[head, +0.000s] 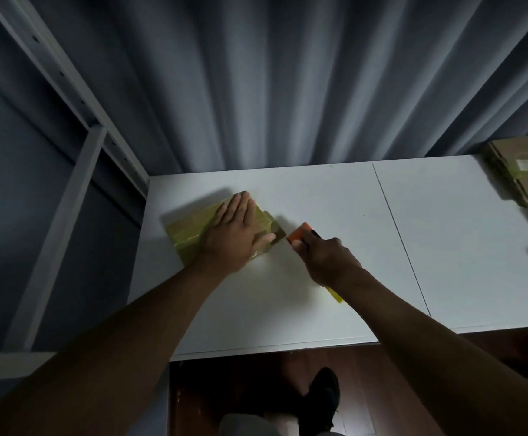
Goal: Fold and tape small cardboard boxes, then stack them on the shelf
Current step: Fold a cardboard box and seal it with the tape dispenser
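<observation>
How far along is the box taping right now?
Done: the box on the table is folded and already wrapped in yellowish tape. In hand: left hand presses flat on it; right hand grips the orange tape dispenser beside it. Left: shelving it; flat cardboard waits far right.

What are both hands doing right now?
Left hand: open, flat on the taped box.
Right hand: closed around the orange tape dispenser.

Both forearms are bare, no sleeves in view — a dark shoe (321,401) and grey trouser leg (244,424) below.
</observation>
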